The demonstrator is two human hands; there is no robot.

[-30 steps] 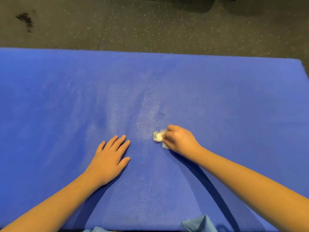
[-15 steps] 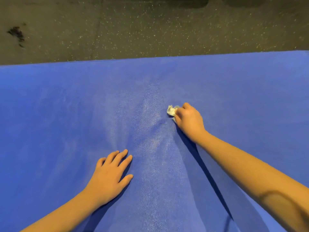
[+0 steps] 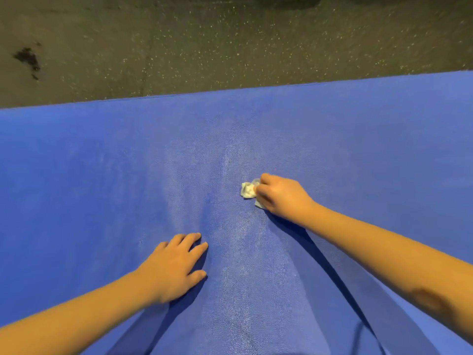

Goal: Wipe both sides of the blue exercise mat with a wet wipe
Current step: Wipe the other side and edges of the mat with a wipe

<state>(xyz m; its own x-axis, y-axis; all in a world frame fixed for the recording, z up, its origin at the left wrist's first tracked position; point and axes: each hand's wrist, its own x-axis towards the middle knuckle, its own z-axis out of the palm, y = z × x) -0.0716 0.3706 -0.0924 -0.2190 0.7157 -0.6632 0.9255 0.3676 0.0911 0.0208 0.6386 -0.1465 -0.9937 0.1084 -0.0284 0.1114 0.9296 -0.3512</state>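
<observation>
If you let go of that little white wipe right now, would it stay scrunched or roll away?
The wet wipe looks crumpled into a soft wad in the right hand, so it is probably floppy and light. It would likely stay put on the blue mat, since nothing about it looks round enough to roll.

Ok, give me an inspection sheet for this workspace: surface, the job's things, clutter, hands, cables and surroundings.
Surface: blue exercise mat lies flat, with a paler, shiny streak down its middle.
Job's things: wet wipe, crumpled, lies against the mat right of the streak.
Clutter: nothing seen.
Hands: left hand rests palm down on the mat, holding nothing; right hand grips the wet wipe and presses it onto the mat.
Cables: nothing seen.
Surroundings: speckled floor beyond the mat's far edge, with a dark stain at the far left.
</observation>
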